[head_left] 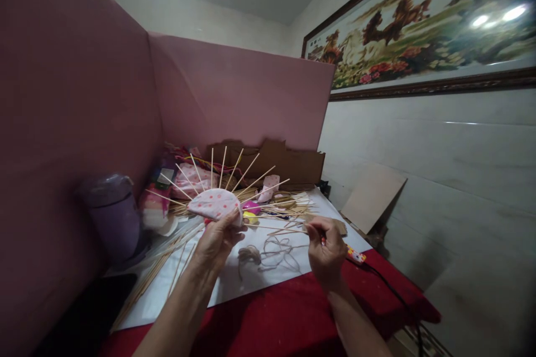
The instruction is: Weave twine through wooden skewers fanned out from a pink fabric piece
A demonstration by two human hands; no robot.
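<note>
One purple bin (113, 223) stands at far left, beside a tabletop (268, 318) that we see covered in red, with a white sheet (226, 284) spread over it. Next come loose sticks (154, 273), lying in a slanting bundle on the sheet, and behind them a heap of pink dotted cloth (206, 177). Near the middle, raised above the sheet, we find the padded half-disc (213, 203) in matching dotted fabric, held at its lower right end by the left hand (221, 237), thumb in front and fingers closed around the edge.

Ten or more spokes fan out from its curved rim, left side to right, so we judge that part well advanced. Along the straight lower edge we make out none. Nothing crosses the bare spokes that we can see; twine (250, 256) lies loosely coiled and tangled below, and we count it as unused. A yellow item (250, 217) sits just behind the half-disc's right end.

One more stick (276, 228) runs right from there to the right hand (326, 242), whose thumb and forefinger appear to pinch its outer end; whether its inner end is fixed, we cannot tell. Beside that hand rests a brightly patterned object (355, 255) with a black cord. At far right, a flat board (374, 195) leans against the wall.
</note>
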